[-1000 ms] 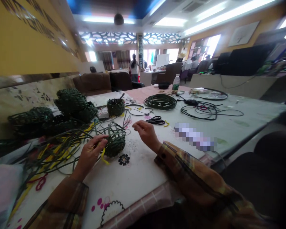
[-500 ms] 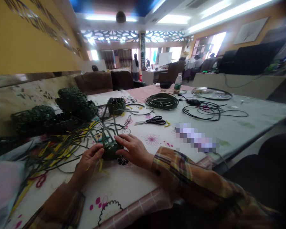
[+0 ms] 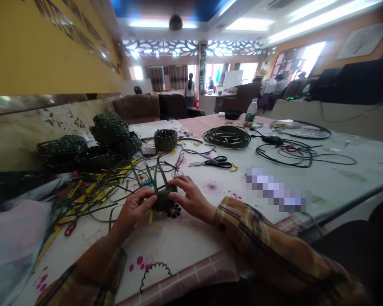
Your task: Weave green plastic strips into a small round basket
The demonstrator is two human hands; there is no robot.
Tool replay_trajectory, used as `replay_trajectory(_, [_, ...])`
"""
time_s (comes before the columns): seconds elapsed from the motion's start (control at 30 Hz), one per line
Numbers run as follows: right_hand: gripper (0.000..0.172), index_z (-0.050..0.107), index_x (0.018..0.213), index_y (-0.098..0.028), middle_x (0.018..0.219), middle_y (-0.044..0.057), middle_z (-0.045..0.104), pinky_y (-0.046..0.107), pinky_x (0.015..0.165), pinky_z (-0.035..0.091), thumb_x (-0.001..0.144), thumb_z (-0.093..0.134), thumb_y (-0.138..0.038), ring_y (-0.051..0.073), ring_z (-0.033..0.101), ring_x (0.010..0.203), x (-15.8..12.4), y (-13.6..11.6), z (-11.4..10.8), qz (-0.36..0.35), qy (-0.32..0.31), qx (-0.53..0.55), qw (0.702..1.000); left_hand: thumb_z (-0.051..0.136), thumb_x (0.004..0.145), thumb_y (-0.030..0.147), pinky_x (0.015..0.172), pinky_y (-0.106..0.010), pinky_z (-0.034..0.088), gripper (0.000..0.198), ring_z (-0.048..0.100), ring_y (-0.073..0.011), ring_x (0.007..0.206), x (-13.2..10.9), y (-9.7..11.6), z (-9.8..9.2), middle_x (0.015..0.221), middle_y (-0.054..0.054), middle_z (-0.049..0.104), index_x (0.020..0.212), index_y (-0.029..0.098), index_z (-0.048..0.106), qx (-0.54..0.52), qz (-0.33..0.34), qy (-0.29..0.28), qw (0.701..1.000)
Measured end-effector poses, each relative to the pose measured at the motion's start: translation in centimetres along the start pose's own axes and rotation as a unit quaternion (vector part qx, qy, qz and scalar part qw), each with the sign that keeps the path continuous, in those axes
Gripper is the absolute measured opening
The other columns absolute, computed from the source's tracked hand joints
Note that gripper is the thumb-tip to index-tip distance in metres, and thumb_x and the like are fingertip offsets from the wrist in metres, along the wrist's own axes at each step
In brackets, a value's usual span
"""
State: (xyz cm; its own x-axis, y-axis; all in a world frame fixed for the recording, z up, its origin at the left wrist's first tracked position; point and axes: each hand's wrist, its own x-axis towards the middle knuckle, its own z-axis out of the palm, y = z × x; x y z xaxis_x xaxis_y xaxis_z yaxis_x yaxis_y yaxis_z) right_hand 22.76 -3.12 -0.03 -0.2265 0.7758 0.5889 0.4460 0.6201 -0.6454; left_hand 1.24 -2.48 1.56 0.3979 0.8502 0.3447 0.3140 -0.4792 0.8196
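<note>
A small, partly woven basket (image 3: 163, 200) of dark green strips rests on the flowered tablecloth, with several loose strip ends standing up from its rim. My left hand (image 3: 134, 209) pinches its left side between thumb and fingers. On the right side, the thumb and fingers of my right hand (image 3: 191, 198) grip the rim. A yellow strip (image 3: 152, 221) pokes out below the basket. Just left of it lies a tangle of green and yellow strips (image 3: 95, 191). Black-handled scissors (image 3: 215, 162) lie beyond my right hand.
Finished-looking green baskets (image 3: 110, 131) are piled at the back left, and a small round one (image 3: 165, 140) stands nearer the middle. Farther back are a coil of green strip (image 3: 227, 137), a bottle (image 3: 250, 112) and black cable (image 3: 285, 154). A plastic bag (image 3: 17, 238) lies at left.
The view has swung slightly left, so everything appears farther right. Both hands stay on the basket, and my right fingers have drawn closer in on its rim.
</note>
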Motion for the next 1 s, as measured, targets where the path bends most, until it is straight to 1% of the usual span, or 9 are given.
replay_trajectory(0.07, [0.028, 0.071, 0.095, -0.018, 0.095, 0.006, 0.062, 0.036, 0.089, 0.044, 0.088, 0.066, -0.045, 0.020, 0.054, 0.095, 0.2, 0.2, -0.3, 0.049, -0.030, 0.105, 0.993, 0.058, 0.090, 0.035, 0.078, -0.030, 0.047, 0.018, 0.056, -0.0178, 0.082, 0.1, 0.4, 0.1, 0.083, -0.002, 0.058, 0.091, 0.019, 0.066, 0.060, 0.055, -0.002, 0.997])
replay_trajectory(0.17, [0.029, 0.070, 0.084, -0.016, 0.089, 0.003, 0.062, 0.031, 0.080, 0.044, 0.082, 0.072, -0.045, 0.016, 0.056, 0.084, 0.4, 0.6, -0.8, 0.135, -0.076, 0.274, 0.949, 0.058, 0.091, 0.031, 0.089, -0.033, 0.048, 0.017, 0.059, -0.0202, 0.097, 0.1, 1.1, -1.1, 0.098, -0.005, 0.062, 0.099, 0.022, 0.070, 0.144, 0.134, 0.002, 0.980])
replay_trajectory(0.27, [0.029, 0.069, 0.078, -0.015, 0.090, 0.003, 0.064, 0.029, 0.078, 0.043, 0.073, 0.080, -0.042, 0.015, 0.056, 0.084, 0.5, 1.1, -1.5, 0.201, -0.071, 0.378, 0.901, 0.059, 0.092, 0.030, 0.096, -0.037, 0.047, 0.018, 0.060, -0.0218, 0.104, -0.4, 1.6, -3.2, 0.107, -0.006, 0.062, 0.103, 0.025, 0.072, 0.199, 0.181, 0.071, 0.960])
replay_trajectory(0.37, [0.030, 0.067, 0.072, -0.015, 0.093, 0.004, 0.065, 0.029, 0.079, 0.043, 0.066, 0.085, -0.039, 0.016, 0.056, 0.086, 0.5, 1.6, -1.8, 0.231, -0.065, 0.419, 0.876, 0.061, 0.091, 0.032, 0.093, -0.038, 0.048, 0.014, 0.062, -0.0219, 0.099, -0.6, 1.4, -4.2, 0.101, -0.006, 0.066, 0.094, 0.026, 0.073, 0.245, 0.201, 0.130, 0.940])
replay_trajectory(0.43, [0.029, 0.067, 0.070, -0.015, 0.096, 0.004, 0.065, 0.030, 0.081, 0.043, 0.066, 0.085, -0.037, 0.017, 0.057, 0.088, 0.4, 1.7, -1.9, 0.236, -0.064, 0.426, 0.871, 0.065, 0.088, 0.038, 0.095, -0.040, 0.046, 0.017, 0.062, -0.0243, 0.103, -0.5, 0.9, -4.0, 0.105, -0.006, 0.070, 0.096, 0.026, 0.074, 0.287, 0.197, 0.095, 0.933])
replay_trajectory(0.53, [0.028, 0.065, 0.068, -0.016, 0.097, 0.004, 0.064, 0.031, 0.083, 0.042, 0.066, 0.084, -0.035, 0.016, 0.056, 0.088, 0.1, 1.7, -1.7, 0.237, -0.060, 0.423, 0.873, 0.068, 0.086, 0.041, 0.101, -0.046, 0.040, 0.023, 0.061, -0.0275, 0.111, -0.1, 0.0, -3.1, 0.115, -0.007, 0.071, 0.103, 0.026, 0.074, 0.325, 0.175, -0.011, 0.929])
replay_trajectory(0.63, [0.029, 0.062, 0.066, -0.015, 0.096, 0.003, 0.062, 0.030, 0.082, 0.041, 0.065, 0.085, -0.033, 0.016, 0.054, 0.089, -0.1, 1.6, -1.3, 0.232, -0.046, 0.414, 0.879, 0.063, 0.090, 0.035, 0.101, -0.044, 0.039, 0.015, 0.064, -0.0243, 0.101, 0.2, -0.6, -2.5, 0.103, -0.005, 0.075, 0.095, 0.026, 0.073, 0.305, 0.160, -0.069, 0.936])
replay_trajectory(0.83, [0.031, 0.056, 0.069, -0.016, 0.096, 0.003, 0.060, 0.030, 0.081, 0.040, 0.068, 0.083, -0.033, 0.016, 0.053, 0.090, -0.3, 1.5, -1.0, 0.210, -0.045, 0.400, 0.891, 0.054, 0.094, 0.024, 0.080, -0.032, 0.046, 0.014, 0.062, -0.0200, 0.088, -0.4, -0.6, -1.3, 0.091, -0.004, 0.068, 0.089, 0.021, 0.066, 0.227, 0.136, -0.058, 0.963])
replay_trajectory(1.0, [0.037, 0.048, 0.066, -0.017, 0.095, 0.002, 0.058, 0.029, 0.077, 0.040, 0.074, 0.079, -0.035, 0.015, 0.052, 0.087, -0.6, 1.3, -1.0, 0.172, -0.052, 0.383, 0.906, 0.054, 0.094, 0.021, 0.079, -0.029, 0.045, 0.013, 0.060, -0.0193, 0.090, -0.9, -0.5, -0.3, 0.094, -0.005, 0.065, 0.085, 0.020, 0.063, 0.202, 0.120, -0.035, 0.971])
